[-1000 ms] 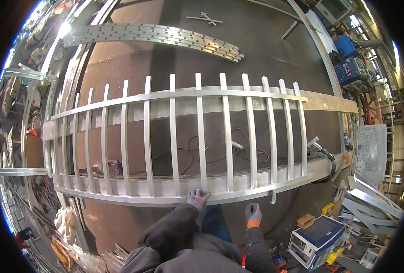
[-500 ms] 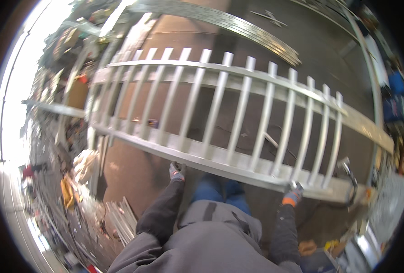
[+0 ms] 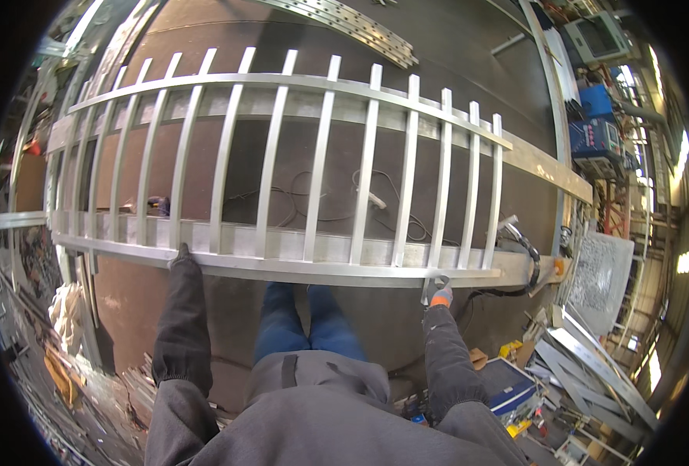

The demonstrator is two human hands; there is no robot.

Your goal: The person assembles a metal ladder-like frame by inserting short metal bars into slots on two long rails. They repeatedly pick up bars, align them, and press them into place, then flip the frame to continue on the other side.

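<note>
Worktable: I see a wide brown steel table (image 3: 468,85) beyond both my grips, carrying everything I hold.
Railing panel: a long metal railing section (image 3: 282,179) with many upright bars lies flat on the table, stretching away from my hands; its near rail (image 3: 298,268) runs from one grip to the other.
Perforated strips: a bundle of punched metal strips (image 3: 360,27) lies well beyond the panel, at the far edge.
Machines: blue and grey units (image 3: 600,132) stand off to the right of my right grip.
Scrap: metal offcuts (image 3: 593,365) are piled below and right of my right hand.
Cable: a dark lead (image 3: 391,202) curls on the table under the bars, between my grips and further out.
Left hand: my gloved left hand (image 3: 181,255) clasps the near rail, fingers wrapped over its edge.
Right hand: my right hand (image 3: 437,293), in an orange-cuffed glove, is pressed up to the near rail's right part; I cannot tell how its fingers are set.
</note>
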